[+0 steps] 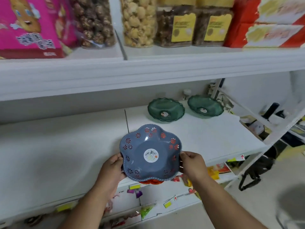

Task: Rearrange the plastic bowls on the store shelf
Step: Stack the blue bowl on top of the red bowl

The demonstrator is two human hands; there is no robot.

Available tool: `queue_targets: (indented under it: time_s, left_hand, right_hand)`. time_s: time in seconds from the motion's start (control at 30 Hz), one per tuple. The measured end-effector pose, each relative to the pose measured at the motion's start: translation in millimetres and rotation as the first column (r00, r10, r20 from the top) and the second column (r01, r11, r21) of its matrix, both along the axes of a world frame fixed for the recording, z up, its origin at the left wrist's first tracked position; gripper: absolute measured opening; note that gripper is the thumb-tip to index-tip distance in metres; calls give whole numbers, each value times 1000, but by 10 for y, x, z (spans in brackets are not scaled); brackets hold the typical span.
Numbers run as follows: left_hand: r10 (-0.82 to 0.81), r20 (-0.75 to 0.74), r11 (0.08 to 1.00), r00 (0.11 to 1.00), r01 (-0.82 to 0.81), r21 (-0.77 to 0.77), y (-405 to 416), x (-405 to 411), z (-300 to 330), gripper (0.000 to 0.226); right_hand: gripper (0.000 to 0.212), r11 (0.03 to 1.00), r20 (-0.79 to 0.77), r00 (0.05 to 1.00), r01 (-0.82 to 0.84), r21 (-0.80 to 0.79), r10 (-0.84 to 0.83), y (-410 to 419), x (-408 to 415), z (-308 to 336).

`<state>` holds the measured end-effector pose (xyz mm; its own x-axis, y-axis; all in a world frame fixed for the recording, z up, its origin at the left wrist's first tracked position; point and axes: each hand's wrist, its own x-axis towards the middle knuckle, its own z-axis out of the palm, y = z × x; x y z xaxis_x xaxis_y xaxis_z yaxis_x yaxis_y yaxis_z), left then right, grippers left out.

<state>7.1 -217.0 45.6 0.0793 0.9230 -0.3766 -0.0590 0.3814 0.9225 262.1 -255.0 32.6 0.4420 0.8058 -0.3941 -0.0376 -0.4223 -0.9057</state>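
A grey-blue flower-shaped plastic bowl [151, 152] with cut-out flower holes and a round white sticker hovers over the front edge of the white shelf [66, 146]. My left hand [112, 169] grips its left rim and my right hand [192, 164] grips its right rim. Red plastic shows through the holes and beneath the bowl's near edge, so another red bowl [151, 181] seems stacked under it. Two dark green wavy-rimmed bowls, the left green bowl [165, 109] and the right green bowl [205, 105], sit side by side at the back right of the same shelf.
The shelf above carries a pink box [31, 25], clear snack jars [138, 22] and red packs [267, 22]. A lower shelf holds small packets and yellow price tags [167, 204]. A white slanted frame [257, 116] and a dark bag [254, 172] stand at the right.
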Motion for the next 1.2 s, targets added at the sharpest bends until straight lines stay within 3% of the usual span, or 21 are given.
queue_targets:
  time_s: [0.13,0.4,0.6,1.2]
  left_hand:
    - [-1,1,1000,1000,1,-26,-116,498,-18,29]
    - [-42,-28,997,999,40,-59,16,1077,-128,27]
    - [-63,-16,997,998,62,-55,223,1329,-281,27]
    - [13,0,997,1000,-13,-74,380,1782,-493,24]
  right_hand:
    - [44,999,3,1000,-23,45,23,-70,546,-11]
    - [36,1000,27,999,-22,-5,22,59,1172,-218]
    - [41,1000,63,998,16,-10,-15,261,1407,-293]
    - [37,996,131,988,-68,-64,75,653,1898,-498]
